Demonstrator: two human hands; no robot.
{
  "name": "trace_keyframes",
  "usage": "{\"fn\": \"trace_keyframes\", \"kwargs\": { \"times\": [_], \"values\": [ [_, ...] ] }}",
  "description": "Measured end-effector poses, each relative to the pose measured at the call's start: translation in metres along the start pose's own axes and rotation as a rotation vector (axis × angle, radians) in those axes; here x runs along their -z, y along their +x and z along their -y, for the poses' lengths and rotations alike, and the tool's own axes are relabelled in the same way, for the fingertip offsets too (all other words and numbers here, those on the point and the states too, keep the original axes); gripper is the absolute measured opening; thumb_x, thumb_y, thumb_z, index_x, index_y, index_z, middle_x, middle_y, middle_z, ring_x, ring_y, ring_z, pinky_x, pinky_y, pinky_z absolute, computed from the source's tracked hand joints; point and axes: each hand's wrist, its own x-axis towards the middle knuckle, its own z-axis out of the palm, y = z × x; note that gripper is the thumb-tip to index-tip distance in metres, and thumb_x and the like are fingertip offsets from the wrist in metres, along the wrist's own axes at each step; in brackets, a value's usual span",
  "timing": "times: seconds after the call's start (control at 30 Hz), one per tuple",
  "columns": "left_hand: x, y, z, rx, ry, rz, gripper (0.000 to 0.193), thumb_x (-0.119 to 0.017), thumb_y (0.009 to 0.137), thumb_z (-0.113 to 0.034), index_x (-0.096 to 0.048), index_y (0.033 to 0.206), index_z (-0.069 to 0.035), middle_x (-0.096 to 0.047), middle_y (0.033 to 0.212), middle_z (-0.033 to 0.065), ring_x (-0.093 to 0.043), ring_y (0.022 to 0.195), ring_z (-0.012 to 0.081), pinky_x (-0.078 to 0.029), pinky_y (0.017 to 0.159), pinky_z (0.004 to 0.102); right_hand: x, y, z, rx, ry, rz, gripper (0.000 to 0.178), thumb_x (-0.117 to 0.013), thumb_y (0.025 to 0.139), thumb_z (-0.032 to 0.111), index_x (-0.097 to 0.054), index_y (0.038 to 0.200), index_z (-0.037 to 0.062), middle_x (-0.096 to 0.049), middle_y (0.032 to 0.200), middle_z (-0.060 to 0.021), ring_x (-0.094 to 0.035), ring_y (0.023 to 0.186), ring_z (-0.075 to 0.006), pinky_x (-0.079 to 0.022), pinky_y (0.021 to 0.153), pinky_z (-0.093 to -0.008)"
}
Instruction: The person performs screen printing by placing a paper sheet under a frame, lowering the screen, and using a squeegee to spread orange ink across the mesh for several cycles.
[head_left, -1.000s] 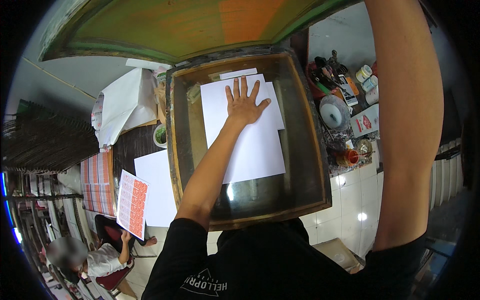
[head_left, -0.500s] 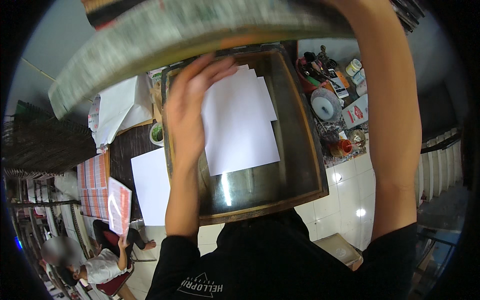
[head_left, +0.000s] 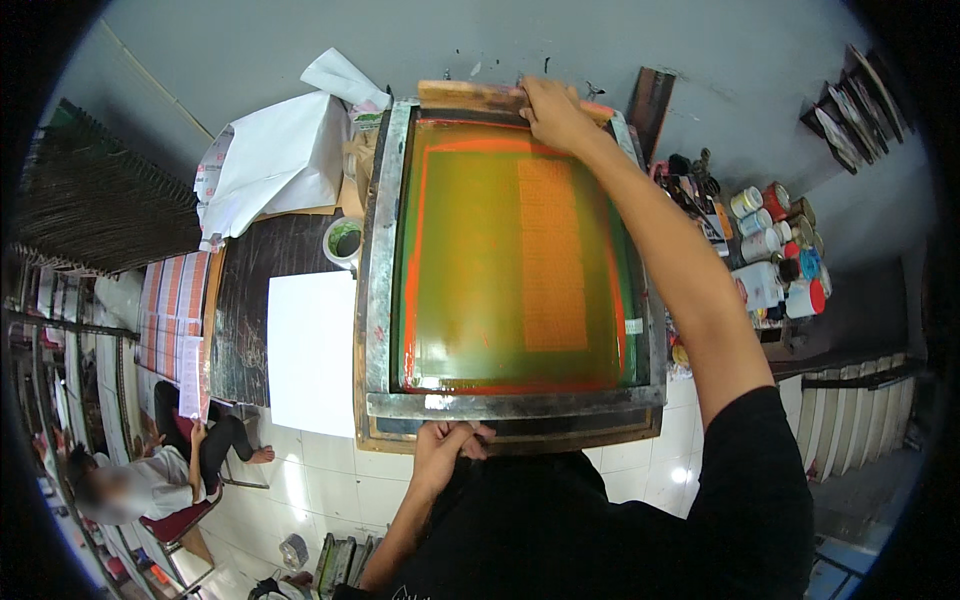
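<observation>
A silk-screen printing frame (head_left: 515,404) with metal sides lies flat on a wooden-edged base (head_left: 590,433). Its mesh (head_left: 470,260) is yellow-green, with an orange printed block (head_left: 552,255) right of the middle and orange ink along the borders. At the far end my right hand (head_left: 557,112) grips a long wooden squeegee (head_left: 465,95), slightly blurred. My left hand (head_left: 450,448) sits at the near edge, just below the frame, fingers curled together; whatever they pinch, if anything, is hidden. The paper under the screen cannot be seen.
Blank white sheets (head_left: 310,350) lie on the dark table to the left, near a roll of green tape (head_left: 342,242) and a large white paper package (head_left: 275,165). Several ink jars (head_left: 760,245) stand on the right. A seated co-worker (head_left: 165,470) holds a printed sheet at lower left.
The raised screen frame has come down flat over the base, covering the white paper. My left hand has drawn back from the paper to the near edge; my right now holds the squeegee.
</observation>
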Motion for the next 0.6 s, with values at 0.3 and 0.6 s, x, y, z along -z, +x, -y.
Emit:
{"fn": "trace_keyframes", "kwargs": {
  "times": [0.3, 0.6],
  "values": [
    [-0.007, -0.004, -0.001, 0.029, 0.011, -0.122, 0.019, -0.054, 0.086, -0.002, -0.069, 0.08, 0.009, -0.064, 0.061, 0.0112, -0.058, 0.051, 0.0146, -0.046, 0.052, 0.0278, -0.026, 0.032, 0.0, 0.087, 0.005, 0.138, 0.039, -0.068, 0.09, 0.027, -0.055, 0.118, 0.0033, -0.063, 0.115, -0.0197, -0.057, 0.116, -0.0376, -0.042, 0.097, -0.0503],
    [-0.006, 0.001, -0.002, -0.011, 0.059, -0.08, 0.025, -0.053, 0.089, -0.005, -0.067, 0.076, 0.01, -0.064, 0.061, 0.0127, -0.057, 0.049, 0.0152, -0.047, 0.051, 0.0292, -0.009, -0.028, 0.018, 0.238, 0.104, 0.196, 0.032, -0.068, 0.09, 0.023, -0.053, 0.111, 0.0033, -0.064, 0.107, -0.0191, -0.059, 0.106, -0.0403, -0.041, 0.092, -0.052]
  ]
}}
